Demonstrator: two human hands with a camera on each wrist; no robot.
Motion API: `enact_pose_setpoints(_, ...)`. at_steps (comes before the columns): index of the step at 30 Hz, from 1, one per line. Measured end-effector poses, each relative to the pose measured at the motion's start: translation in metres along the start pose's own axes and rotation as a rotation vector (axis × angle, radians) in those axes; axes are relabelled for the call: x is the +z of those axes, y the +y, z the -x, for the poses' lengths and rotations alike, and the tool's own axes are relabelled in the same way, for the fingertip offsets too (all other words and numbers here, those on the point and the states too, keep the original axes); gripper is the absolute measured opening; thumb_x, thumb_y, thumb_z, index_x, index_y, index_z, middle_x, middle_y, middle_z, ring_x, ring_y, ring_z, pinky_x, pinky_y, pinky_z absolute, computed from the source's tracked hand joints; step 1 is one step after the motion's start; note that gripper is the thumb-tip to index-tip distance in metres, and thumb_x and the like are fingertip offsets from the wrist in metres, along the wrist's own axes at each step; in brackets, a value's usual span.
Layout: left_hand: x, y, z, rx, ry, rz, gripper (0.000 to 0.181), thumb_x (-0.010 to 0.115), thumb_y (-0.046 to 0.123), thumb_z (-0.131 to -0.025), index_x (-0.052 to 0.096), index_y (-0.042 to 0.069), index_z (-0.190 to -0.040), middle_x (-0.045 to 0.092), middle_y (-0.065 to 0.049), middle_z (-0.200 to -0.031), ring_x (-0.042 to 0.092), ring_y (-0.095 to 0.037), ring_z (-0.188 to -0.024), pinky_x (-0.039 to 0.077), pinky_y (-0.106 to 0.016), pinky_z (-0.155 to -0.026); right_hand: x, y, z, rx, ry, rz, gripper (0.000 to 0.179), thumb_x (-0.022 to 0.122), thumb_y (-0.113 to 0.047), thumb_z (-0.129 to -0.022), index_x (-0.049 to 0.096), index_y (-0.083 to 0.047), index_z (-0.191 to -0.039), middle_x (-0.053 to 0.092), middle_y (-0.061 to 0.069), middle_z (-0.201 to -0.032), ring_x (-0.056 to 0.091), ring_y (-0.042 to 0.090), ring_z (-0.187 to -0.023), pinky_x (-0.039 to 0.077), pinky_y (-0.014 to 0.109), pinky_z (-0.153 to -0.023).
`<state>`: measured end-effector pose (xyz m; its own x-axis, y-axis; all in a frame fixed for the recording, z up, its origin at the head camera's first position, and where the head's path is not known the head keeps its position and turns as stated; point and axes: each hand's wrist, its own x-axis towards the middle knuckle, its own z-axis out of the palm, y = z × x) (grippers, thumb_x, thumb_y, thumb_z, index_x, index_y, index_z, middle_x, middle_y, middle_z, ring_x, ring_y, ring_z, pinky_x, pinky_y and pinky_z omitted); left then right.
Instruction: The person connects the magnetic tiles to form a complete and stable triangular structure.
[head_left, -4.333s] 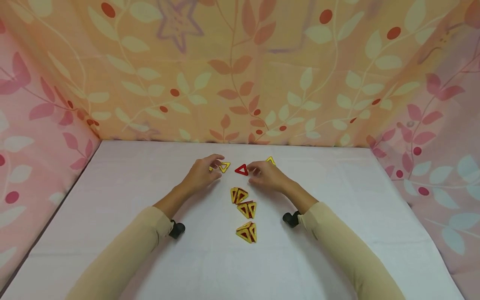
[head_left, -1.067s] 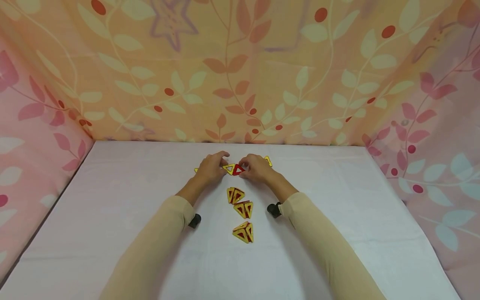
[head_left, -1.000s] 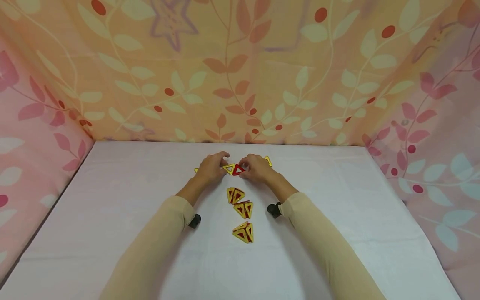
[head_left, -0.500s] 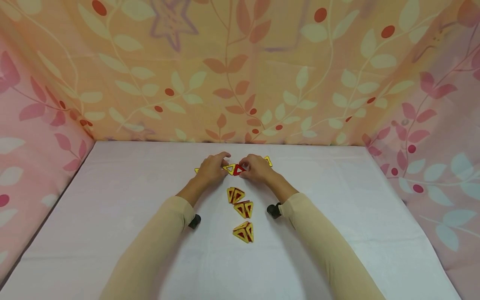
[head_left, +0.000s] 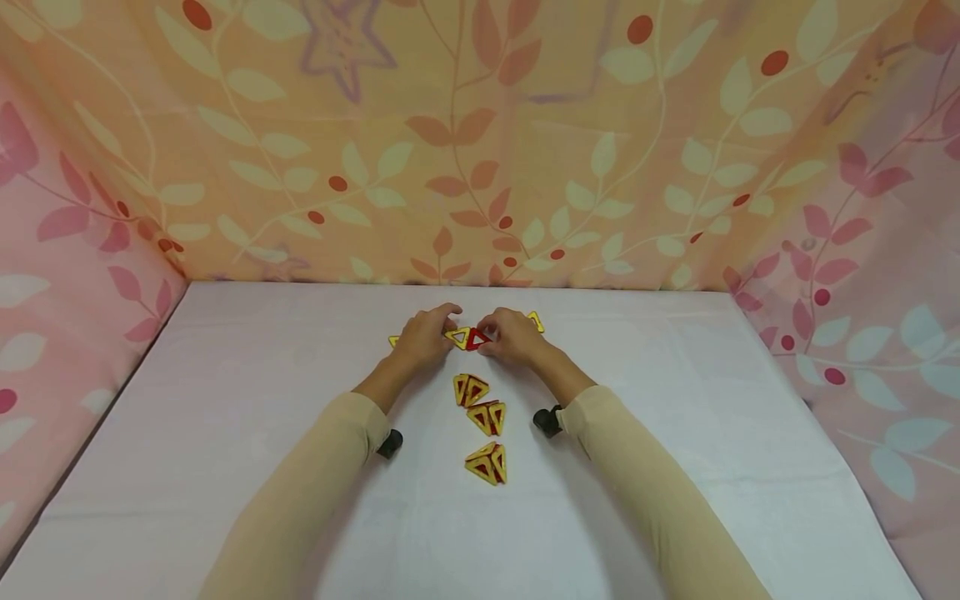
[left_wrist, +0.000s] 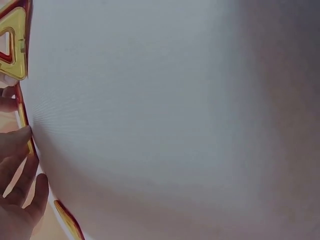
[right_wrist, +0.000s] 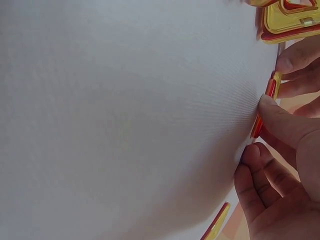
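At the far middle of the table in the head view, my left hand pinches a yellow triangular magnetic tile by its left side. My right hand grips a red triangular magnetic tile from the right. The two tiles lie flat, side by side, their edges appearing to touch. In the left wrist view, left fingertips rest along the tile edge. The right wrist view has the right thumb on the red tile. Each hand partly covers its tile.
Nearer the body lie three clusters of yellow-and-red triangular tiles: a back cluster, a middle cluster and a front cluster. More yellow tiles show beyond the left hand and right hand. Patterned cloth walls the white table.
Since the earliest frame, both hands have come closer together, and the yellow and red tiles have gone from apart to side by side. Over the last second hardly anything has moved.
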<state>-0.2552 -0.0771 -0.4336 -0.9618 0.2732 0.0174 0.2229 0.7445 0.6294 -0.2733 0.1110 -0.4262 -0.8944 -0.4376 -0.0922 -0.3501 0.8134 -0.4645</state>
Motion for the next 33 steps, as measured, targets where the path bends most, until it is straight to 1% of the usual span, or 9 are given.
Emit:
enact_pose_setpoints(3,-0.0002,0.0009,0.0000,-0.010,-0.013,0.032,0.053,0.068,-0.005,-0.088,0.053,0.006,-0.138,0.070,-0.014,-0.115,0.063,-0.031,-0.113,0.045,-0.047,-0.104,0.0000,0.0000,0.0000,0.004,-0.002,-0.003,0.035,0.078,-0.018,-0.087,0.071,-0.005,-0.119,0.065,0.010,-0.106,0.057,0.023,-0.093,0.050,0.034,-0.083)
enact_pose_setpoints(7,-0.0007,0.0006,0.0002,-0.018,-0.021,0.052,0.054,0.066,-0.007,-0.089,0.052,0.006,-0.139,0.070,-0.014,-0.117,0.062,-0.031,-0.115,0.045,-0.047,-0.104,0.0000,0.0000,0.0004,0.000,0.000,0.000,0.034,0.078,-0.018,-0.087,0.071,-0.005,-0.118,0.065,0.010,-0.107,0.058,0.023,-0.094,0.050,0.034,-0.084)
enact_pose_setpoints(15,0.0009,-0.0014,-0.0003,-0.014,-0.016,0.064,0.054,0.066,-0.007,-0.089,0.052,0.006,-0.139,0.070,-0.014,-0.116,0.063,-0.031,-0.114,0.045,-0.047,-0.104,0.0002,0.0001,0.0006,0.004,-0.002,0.010,0.035,0.079,-0.019,-0.087,0.071,-0.006,-0.118,0.064,0.010,-0.106,0.058,0.023,-0.096,0.049,0.036,-0.088)
enact_pose_setpoints(25,0.0003,0.0006,0.0012,-0.019,-0.020,0.094,0.054,0.066,-0.006,-0.089,0.052,0.007,-0.139,0.069,-0.015,-0.117,0.061,-0.032,-0.115,0.046,-0.046,-0.103,0.0000,-0.0005,0.0010,-0.008,-0.006,0.010,0.034,0.078,-0.018,-0.088,0.071,-0.005,-0.119,0.065,0.010,-0.107,0.058,0.023,-0.095,0.050,0.035,-0.086)
enact_pose_setpoints(30,-0.0022,-0.0003,0.0011,-0.005,-0.008,0.133,0.053,0.065,-0.007,-0.089,0.052,0.005,-0.139,0.069,-0.015,-0.118,0.056,-0.033,-0.119,0.047,-0.046,-0.102,0.0001,0.0001,0.0012,-0.007,-0.007,0.014,0.034,0.077,-0.019,-0.088,0.070,-0.006,-0.119,0.064,0.010,-0.107,0.058,0.023,-0.096,0.050,0.036,-0.088)
enact_pose_setpoints(33,-0.0037,-0.0012,0.0007,0.013,-0.001,0.154,0.053,0.065,-0.007,-0.089,0.052,0.004,-0.139,0.070,-0.016,-0.117,0.056,-0.034,-0.118,0.048,-0.046,-0.101,-0.0001,-0.0002,0.0011,-0.010,-0.006,0.012,0.034,0.077,-0.018,-0.088,0.071,-0.005,-0.119,0.064,0.010,-0.107,0.058,0.023,-0.097,0.049,0.037,-0.089)
